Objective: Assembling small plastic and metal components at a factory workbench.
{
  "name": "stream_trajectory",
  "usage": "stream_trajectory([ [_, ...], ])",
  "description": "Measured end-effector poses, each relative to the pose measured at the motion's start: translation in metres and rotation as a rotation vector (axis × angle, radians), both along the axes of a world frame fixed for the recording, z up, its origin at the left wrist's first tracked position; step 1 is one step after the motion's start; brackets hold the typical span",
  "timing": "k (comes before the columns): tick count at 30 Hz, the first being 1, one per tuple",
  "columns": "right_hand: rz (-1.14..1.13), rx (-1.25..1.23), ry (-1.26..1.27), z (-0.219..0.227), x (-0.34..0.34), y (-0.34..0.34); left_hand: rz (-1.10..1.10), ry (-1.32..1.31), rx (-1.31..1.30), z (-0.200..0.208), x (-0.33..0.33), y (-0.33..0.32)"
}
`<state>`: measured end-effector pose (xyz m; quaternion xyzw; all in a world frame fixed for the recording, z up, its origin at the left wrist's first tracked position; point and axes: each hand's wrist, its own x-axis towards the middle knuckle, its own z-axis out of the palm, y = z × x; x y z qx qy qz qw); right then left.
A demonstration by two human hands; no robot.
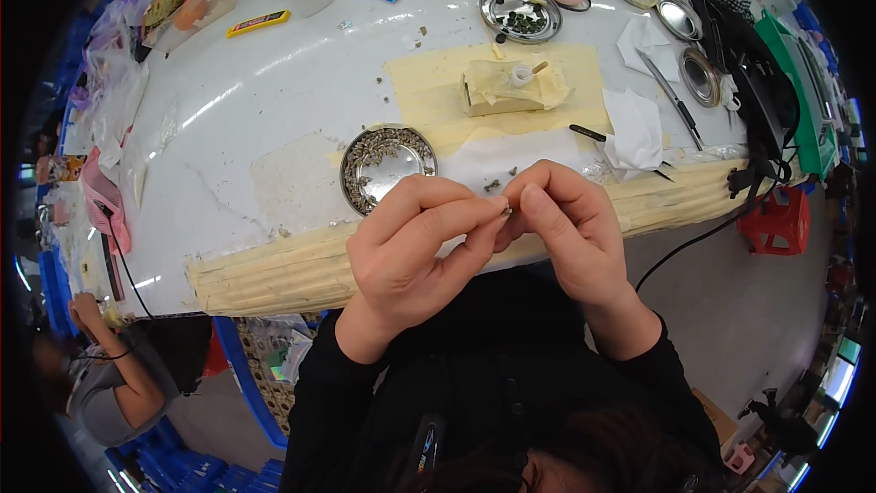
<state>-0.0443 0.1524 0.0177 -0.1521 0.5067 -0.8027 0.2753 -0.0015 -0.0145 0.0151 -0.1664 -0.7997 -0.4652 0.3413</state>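
Note:
My left hand (415,251) and my right hand (570,233) meet over the table's near edge, fingertips pinched together. Between them is a tiny greyish piece (506,212), too small to name and mostly covered by the fingers. Left of the hands sits a round metal dish (391,170) with many small grey-brown pieces, gathered mostly along its left and far side. A few loose pieces (494,185) lie on white paper just beyond my fingertips. Farther off, a block wrapped in yellow tape (516,87) bears a small white cup with a stick in it.
Black-handled tweezers (589,132) and white tissue (631,132) lie at right, near a long pen-like tool (671,96). A metal dish of dark green pieces (520,12) stands at the back. A yellow cutter (258,24) lies far left. Another person (123,383) sits at lower left.

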Motion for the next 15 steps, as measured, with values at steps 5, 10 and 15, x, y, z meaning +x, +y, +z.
stream_trajectory([
  [5,-0.249,0.263,0.538,-0.0047,-0.0004,-0.0002,0.052,0.063,-0.084,-0.0064,-0.0018,0.003],
  [10,-0.52,0.491,1.242,-0.0086,-0.0052,-0.0052,0.086,0.033,-0.134,-0.0096,-0.0019,0.0038],
  [15,-0.293,0.316,0.519,-0.0096,0.0006,-0.0008,0.062,0.03,-0.108,-0.0079,-0.0013,0.004],
])
